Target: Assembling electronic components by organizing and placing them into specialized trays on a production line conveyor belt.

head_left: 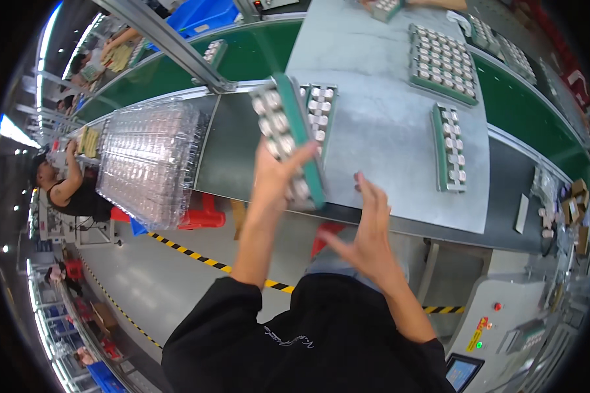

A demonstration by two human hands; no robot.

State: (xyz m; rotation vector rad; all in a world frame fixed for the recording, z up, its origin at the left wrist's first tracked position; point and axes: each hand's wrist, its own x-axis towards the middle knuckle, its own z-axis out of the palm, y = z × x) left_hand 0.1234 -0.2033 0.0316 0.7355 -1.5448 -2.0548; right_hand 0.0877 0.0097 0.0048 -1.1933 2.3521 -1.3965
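Note:
My left hand (273,171) grips a long green block with rows of silver round caps (299,134), tilted and held up over the near edge of the worktop. It is slightly blurred. To its right, my right hand (368,239) is empty, its thumb and fingers spread apart. Just behind the held block lies a similar capped block (320,108), partly hidden by it. Another narrow capped block (442,147) rests on the grey metal sheet (380,147) to the right. Farther back sits a wider group of capped blocks (442,62), set close together.
A stack of clear plastic trays (147,157) stands at the left, near a slanted metal post (170,42). Green conveyor belts (259,51) run behind and at the right. Across the worktop, another person's hand (432,2) shows beside a block. A control panel (495,321) stands low right.

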